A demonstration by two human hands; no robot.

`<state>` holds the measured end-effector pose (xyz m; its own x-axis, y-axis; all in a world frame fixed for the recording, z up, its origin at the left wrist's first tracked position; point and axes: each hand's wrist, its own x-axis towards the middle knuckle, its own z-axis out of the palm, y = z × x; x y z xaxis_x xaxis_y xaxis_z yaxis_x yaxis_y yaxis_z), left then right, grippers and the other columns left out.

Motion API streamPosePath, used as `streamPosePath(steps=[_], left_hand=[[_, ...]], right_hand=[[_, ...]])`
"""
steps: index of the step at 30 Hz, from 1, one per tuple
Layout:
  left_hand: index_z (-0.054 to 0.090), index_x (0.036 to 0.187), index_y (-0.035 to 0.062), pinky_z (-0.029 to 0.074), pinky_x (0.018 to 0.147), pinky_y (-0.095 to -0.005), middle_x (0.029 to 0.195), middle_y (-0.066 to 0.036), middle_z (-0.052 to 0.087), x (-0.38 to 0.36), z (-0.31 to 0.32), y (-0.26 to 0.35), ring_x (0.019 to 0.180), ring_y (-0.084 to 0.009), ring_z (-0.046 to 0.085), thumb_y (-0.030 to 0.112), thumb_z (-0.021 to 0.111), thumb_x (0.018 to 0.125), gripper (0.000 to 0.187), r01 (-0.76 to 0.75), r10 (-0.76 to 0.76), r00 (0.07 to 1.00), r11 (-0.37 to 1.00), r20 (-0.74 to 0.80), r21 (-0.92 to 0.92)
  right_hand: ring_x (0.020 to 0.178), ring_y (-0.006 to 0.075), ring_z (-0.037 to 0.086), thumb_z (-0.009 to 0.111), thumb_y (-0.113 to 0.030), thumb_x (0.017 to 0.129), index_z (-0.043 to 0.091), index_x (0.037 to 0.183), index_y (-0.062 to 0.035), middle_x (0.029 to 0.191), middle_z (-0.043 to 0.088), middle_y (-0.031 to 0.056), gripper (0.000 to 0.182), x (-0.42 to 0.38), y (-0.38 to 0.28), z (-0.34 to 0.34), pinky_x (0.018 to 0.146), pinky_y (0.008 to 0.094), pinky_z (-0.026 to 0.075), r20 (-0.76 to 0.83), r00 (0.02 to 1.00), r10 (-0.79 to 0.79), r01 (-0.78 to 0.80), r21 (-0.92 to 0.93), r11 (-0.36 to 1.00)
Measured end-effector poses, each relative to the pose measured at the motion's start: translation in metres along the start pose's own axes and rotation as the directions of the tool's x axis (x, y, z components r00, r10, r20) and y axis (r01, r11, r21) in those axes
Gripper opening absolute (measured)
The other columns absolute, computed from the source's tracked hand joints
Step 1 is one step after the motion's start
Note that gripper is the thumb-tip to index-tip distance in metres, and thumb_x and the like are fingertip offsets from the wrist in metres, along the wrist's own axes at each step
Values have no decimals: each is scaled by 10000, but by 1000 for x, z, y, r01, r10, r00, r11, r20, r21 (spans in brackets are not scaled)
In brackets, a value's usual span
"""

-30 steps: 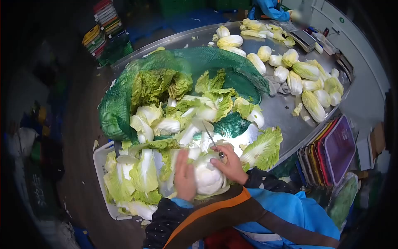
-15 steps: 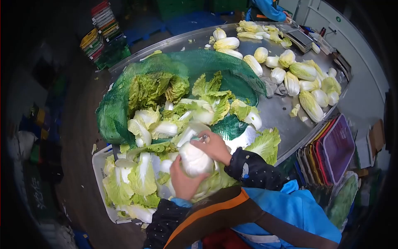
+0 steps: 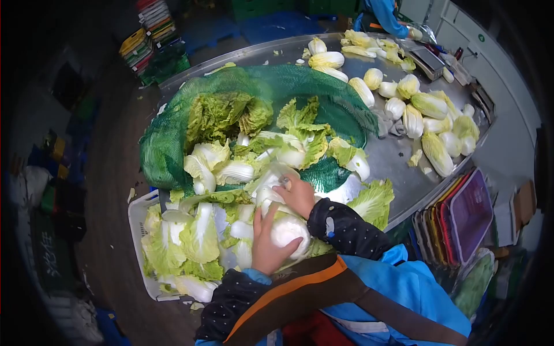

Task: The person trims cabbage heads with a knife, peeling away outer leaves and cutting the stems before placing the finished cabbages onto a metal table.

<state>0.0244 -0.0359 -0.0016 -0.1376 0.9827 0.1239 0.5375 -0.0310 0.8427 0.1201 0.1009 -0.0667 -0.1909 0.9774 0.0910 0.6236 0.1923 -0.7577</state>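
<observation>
My left hand (image 3: 270, 242) wraps round the side of a napa cabbage (image 3: 290, 232), its white cut base facing up toward me. Just beyond, my right hand (image 3: 298, 195) is closed, thumb and fingers together; a small shiny bit shows at its fingertips, too little to name. Pale outer leaves (image 3: 266, 193) lie beside and under that hand. Loose trimmed leaves and stalks (image 3: 235, 172) spread in front of both hands, on and in a green mesh bag (image 3: 158, 153). More leaves fill a white plastic basket (image 3: 138, 230) to the left.
Several trimmed cabbages (image 3: 430, 105) lie on the metal table (image 3: 398, 164) at the right, near a grey cloth (image 3: 388, 124) and a scale (image 3: 427, 60). Stacked coloured crates (image 3: 470, 202) stand by the right edge. A co-worker's blue sleeve (image 3: 388, 17) shows at the far end.
The cabbage has tipped and shifted slightly right and toward me. My left hand has moved up its side, fingers now pointing forward; my right hand has moved a little off its base.
</observation>
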Motion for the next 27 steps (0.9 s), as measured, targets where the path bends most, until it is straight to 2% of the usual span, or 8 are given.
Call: streamPosePath(steps=[4, 8, 10, 15, 21, 23, 25, 27], left_hand=[[539, 1213, 105, 317, 1023, -403, 1320, -197, 403, 0, -5, -29, 1288, -378, 298, 207, 753, 675, 588, -286, 323, 944, 907, -74, 309], [585, 1150, 104, 311, 1022, -423, 1345, -186, 407, 9, 2, -24, 1290, -385, 302, 211, 735, 689, 497, -83, 87, 992, 995, -89, 46], [551, 1188, 108, 285, 1034, -440, 1369, -195, 375, 10, 4, -24, 1311, -382, 272, 269, 758, 655, 594, -106, 108, 993, 993, -38, 55], [480, 1231, 90, 255, 1035, -476, 1399, -189, 330, 8, -1, -12, 1331, -371, 238, 351, 808, 543, 806, -97, 92, 995, 982, 37, 159], [469, 1192, 63, 242, 1034, -493, 1383, -200, 313, 4, -8, 7, 1307, -377, 255, 341, 820, 495, 828, -75, 75, 997, 962, 14, 261], [473, 1181, 57, 237, 1039, -491, 1368, -205, 317, 0, -3, 12, 1290, -387, 266, 334, 818, 491, 819, -62, 55, 998, 960, 31, 272], [469, 1173, 31, 238, 1041, -493, 1327, -224, 333, -3, 4, 12, 1254, -406, 282, 310, 816, 474, 828, -100, 106, 994, 949, -2, 297], [470, 1170, 27, 243, 1041, -489, 1326, -225, 330, -6, -1, 10, 1251, -414, 277, 299, 816, 470, 827, -125, 129, 992, 941, 5, 314]], right_hand=[[720, 86, 571, 701, -169, 777, 612, 1015, -34, 878, 655, 70, 287, -25, 0, -36, 674, 242, 479, -50, 999, -7, 40, 702, 711], [808, 80, 536, 684, -186, 805, 607, 1018, -11, 965, 625, 48, 286, -71, -13, -66, 719, 227, 449, 91, 995, -32, -9, 421, 907], [836, 65, 509, 692, -209, 798, 596, 1066, -27, 959, 602, 23, 337, -79, -3, -52, 736, 217, 430, 327, 941, 88, -312, 737, 599], [965, 90, 525, 689, -152, 799, 531, 1190, -35, 1104, 567, 42, 438, -80, 12, -67, 859, 242, 428, 516, 855, 60, -461, 701, 544], [1057, 129, 501, 775, -147, 687, 549, 1181, -29, 1142, 574, 31, 556, -76, 19, -99, 934, 292, 392, 517, 850, -102, -174, 458, 871], [1019, 179, 541, 776, -234, 686, 595, 1122, -65, 1102, 603, 46, 502, -76, 7, -90, 903, 299, 410, 422, 900, -109, -106, 455, 884], [943, 239, 581, 748, -354, 697, 627, 1062, -105, 1039, 628, 83, 457, -71, -25, -79, 856, 315, 439, 154, 984, -92, 81, 80, 994], [904, 285, 599, 714, -433, 705, 639, 1019, -127, 989, 633, 109, 445, -64, -5, -59, 800, 335, 469, 189, 981, 39, -67, 142, 988]])
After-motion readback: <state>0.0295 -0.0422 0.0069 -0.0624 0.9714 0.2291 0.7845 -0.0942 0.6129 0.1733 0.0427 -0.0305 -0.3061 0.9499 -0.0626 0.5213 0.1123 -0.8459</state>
